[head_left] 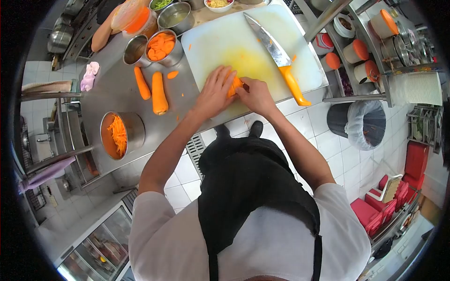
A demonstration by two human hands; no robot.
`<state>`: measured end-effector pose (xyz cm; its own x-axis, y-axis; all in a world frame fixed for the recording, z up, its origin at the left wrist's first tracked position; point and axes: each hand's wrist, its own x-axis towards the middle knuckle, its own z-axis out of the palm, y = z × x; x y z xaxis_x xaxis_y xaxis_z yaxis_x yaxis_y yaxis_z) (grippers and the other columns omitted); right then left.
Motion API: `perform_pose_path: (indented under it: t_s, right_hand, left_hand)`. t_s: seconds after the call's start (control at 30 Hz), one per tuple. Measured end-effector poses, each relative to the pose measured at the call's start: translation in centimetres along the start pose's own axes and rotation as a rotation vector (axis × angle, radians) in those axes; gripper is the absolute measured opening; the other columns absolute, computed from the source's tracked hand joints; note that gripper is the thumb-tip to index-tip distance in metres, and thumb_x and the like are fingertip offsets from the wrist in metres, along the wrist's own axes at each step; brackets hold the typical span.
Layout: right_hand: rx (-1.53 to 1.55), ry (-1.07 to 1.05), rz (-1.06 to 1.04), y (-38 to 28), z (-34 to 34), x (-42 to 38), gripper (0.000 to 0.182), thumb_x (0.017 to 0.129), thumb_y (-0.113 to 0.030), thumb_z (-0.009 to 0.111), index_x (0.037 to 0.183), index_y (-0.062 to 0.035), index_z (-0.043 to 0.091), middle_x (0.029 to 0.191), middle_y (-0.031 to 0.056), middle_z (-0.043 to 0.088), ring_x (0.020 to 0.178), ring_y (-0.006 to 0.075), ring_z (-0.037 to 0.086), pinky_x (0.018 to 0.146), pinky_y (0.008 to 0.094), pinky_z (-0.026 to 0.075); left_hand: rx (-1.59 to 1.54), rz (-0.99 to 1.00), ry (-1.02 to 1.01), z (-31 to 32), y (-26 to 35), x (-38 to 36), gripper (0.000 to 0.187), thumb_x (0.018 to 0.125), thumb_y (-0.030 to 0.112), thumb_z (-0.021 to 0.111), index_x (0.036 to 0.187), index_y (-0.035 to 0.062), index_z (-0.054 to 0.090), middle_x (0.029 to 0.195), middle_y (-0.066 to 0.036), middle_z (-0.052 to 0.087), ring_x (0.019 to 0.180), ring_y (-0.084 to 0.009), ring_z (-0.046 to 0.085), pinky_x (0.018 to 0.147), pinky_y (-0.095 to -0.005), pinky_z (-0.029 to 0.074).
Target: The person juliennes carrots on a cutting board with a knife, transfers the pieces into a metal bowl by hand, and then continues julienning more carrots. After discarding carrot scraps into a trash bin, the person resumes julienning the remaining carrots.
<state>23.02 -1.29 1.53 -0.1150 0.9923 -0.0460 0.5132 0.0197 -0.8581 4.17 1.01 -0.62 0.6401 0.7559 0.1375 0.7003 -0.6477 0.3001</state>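
Observation:
A small stack of carrot slices (236,86) lies near the front edge of the white cutting board (206,47). My left hand (216,92) curves around it from the left, and my right hand (256,95) grips it from the right, thumb and fingers drawn together. The fingers partly hide the slices. To the right, a chef's knife with a yellow handle (293,84) rests on the board, its blade pointing away and the handle end past the front edge. Two peeled carrots (159,96) lie on the steel table left of the board.
A steel pot of carrot slices (172,55) stands beside the board. Shredded carrot fills part of another steel pot (136,131) at the table's left. Across the table is another person's arm (102,36) near an orange-tinted container (140,21). A lined bin (337,119) stands at right.

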Motion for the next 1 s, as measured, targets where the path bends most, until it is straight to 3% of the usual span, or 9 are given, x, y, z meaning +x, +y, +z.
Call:
perform_pose_path:
  t_s: [0.07, 0.17, 0.3, 0.47, 0.57, 0.67, 0.77, 0.9, 1.0]
  right_hand:
    - [-0.029, -0.011, -0.012, 0.1, -0.2, 0.2, 0.023, 0.086, -0.016, 0.066, 0.092, 0.0059, 0.065, 0.075, 0.0227, 0.064, 0.066, 0.0333, 0.062, 0.066, 0.0418, 0.05]
    - [-0.044, -0.135, 0.006, 0.1, -1.4, 0.9, 0.022, 0.085, -0.014, 0.065, 0.097, 0.0046, 0.066, 0.088, 0.0268, 0.069, 0.085, 0.0429, 0.069, 0.077, 0.0488, 0.054]
    - [-0.008, -0.067, 0.024, 1.0, -1.1, 1.2, 0.027, 0.085, -0.014, 0.068, 0.105, 0.0041, 0.064, 0.089, 0.0264, 0.071, 0.086, 0.0424, 0.07, 0.078, 0.0478, 0.055]
    - [-0.051, -0.077, 0.04, 0.6, -1.3, 1.0, 0.033, 0.085, -0.013, 0.07, 0.114, 0.0014, 0.06, 0.088, 0.0273, 0.07, 0.085, 0.0428, 0.07, 0.078, 0.0488, 0.055]
    - [-0.086, -0.012, -0.012, 0.8, -0.7, 0.5, 0.029, 0.086, -0.013, 0.069, 0.11, 0.0016, 0.062, 0.087, 0.0274, 0.07, 0.084, 0.0444, 0.069, 0.077, 0.0504, 0.054]
    - [-0.181, 0.056, -0.1, 1.0, -0.2, 0.2, 0.029, 0.089, -0.011, 0.067, 0.114, 0.0037, 0.065, 0.085, 0.0245, 0.07, 0.078, 0.038, 0.07, 0.074, 0.0422, 0.055]
    - [-0.159, 0.023, -0.063, 0.6, -0.4, 0.2, 0.029, 0.089, -0.01, 0.066, 0.115, 0.0044, 0.067, 0.086, 0.0254, 0.07, 0.078, 0.0395, 0.069, 0.074, 0.0429, 0.055]
    - [-0.14, 0.022, -0.099, 1.0, -0.6, 0.1, 0.032, 0.089, -0.01, 0.067, 0.117, 0.0049, 0.067, 0.084, 0.0237, 0.07, 0.076, 0.0365, 0.07, 0.073, 0.0408, 0.055]
    - [-0.097, 0.006, -0.045, 0.2, -1.4, -0.1, 0.034, 0.089, -0.011, 0.069, 0.12, 0.0045, 0.066, 0.084, 0.021, 0.07, 0.075, 0.0324, 0.07, 0.072, 0.0393, 0.055]
  left_hand:
    - [0.008, -0.021, 0.047, 0.4, 0.5, 0.0, 0.075, 0.084, 0.021, 0.076, 0.147, -0.0008, 0.042, 0.153, -0.02, 0.038, 0.144, -0.04, 0.034, 0.12, -0.0503, 0.031]
    - [0.001, -0.067, 0.1, 0.8, 1.5, 0.1, 0.074, 0.083, 0.021, 0.076, 0.144, -0.0031, 0.044, 0.152, -0.021, 0.039, 0.143, -0.0399, 0.035, 0.119, -0.0508, 0.032]
    - [-0.044, -0.131, 0.097, 0.2, 2.9, 0.1, 0.075, 0.088, 0.02, 0.07, 0.15, -0.005, 0.035, 0.156, -0.022, 0.035, 0.146, -0.0417, 0.031, 0.12, -0.0519, 0.029]
    - [-0.049, -0.106, 0.101, 0.6, 2.0, -0.4, 0.066, 0.093, 0.021, 0.063, 0.148, -0.0064, 0.039, 0.16, -0.025, 0.03, 0.148, -0.0437, 0.028, 0.122, -0.0527, 0.025]
    - [-0.062, -0.091, 0.133, 1.0, 1.9, -0.6, 0.063, 0.096, 0.021, 0.061, 0.148, -0.0069, 0.041, 0.16, -0.025, 0.03, 0.149, -0.0437, 0.027, 0.122, -0.0528, 0.024]
    - [-0.088, -0.094, 0.146, 1.1, 1.9, -0.5, 0.061, 0.098, 0.021, 0.06, 0.148, -0.007, 0.04, 0.16, -0.025, 0.031, 0.149, -0.0426, 0.029, 0.122, -0.052, 0.024]
    - [-0.166, -0.08, 0.195, 1.5, 1.5, -0.6, 0.057, 0.096, 0.017, 0.063, 0.144, -0.007, 0.044, 0.159, -0.023, 0.035, 0.148, -0.0415, 0.032, 0.121, -0.0505, 0.028]
    - [-0.343, -0.122, 0.259, 1.3, 2.0, -0.6, 0.046, 0.093, 0.008, 0.066, 0.135, -0.003, 0.049, 0.158, -0.021, 0.037, 0.147, -0.0425, 0.034, 0.121, -0.049, 0.03]
    - [-0.278, -0.076, 0.26, 1.2, 1.9, -0.6, 0.041, 0.091, 0.005, 0.068, 0.128, -0.0017, 0.051, 0.152, -0.021, 0.042, 0.145, -0.0426, 0.036, 0.119, -0.0491, 0.033]
